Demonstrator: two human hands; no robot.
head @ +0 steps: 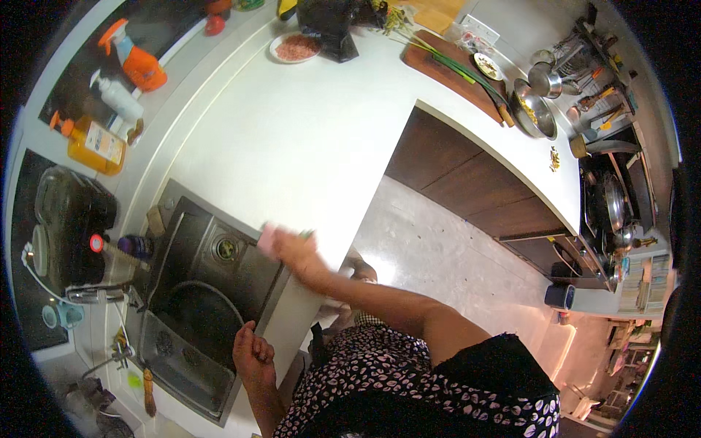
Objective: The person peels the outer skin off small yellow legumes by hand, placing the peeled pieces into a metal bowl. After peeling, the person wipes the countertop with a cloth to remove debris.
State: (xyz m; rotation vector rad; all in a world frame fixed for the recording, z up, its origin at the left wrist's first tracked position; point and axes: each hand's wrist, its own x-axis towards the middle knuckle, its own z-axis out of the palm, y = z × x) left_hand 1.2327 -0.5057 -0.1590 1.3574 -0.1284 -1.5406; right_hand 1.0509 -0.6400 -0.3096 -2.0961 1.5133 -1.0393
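Observation:
My right hand (298,253) is blurred, with its fingers on a pink sponge or folded cloth (267,241), at the sink's edge where the white countertop (263,142) begins. A small green bit shows beside those fingers. My left hand (254,353) is curled at the front edge of the steel sink (265,320). Its fingertips meet the end of the curved rim of a dark round pan or basin (202,315) in the sink; whether they grip it I cannot tell. A drain strainer (225,249) with greenish scraps lies near the sink's right end.
Spray and pump bottles (101,145) line the window ledge. A plate of minced meat (296,48) stands at the back. Along the far counter are a cutting board (438,60) with green onions, a knife (501,109), a steel bowl (534,109), and a stove (599,202).

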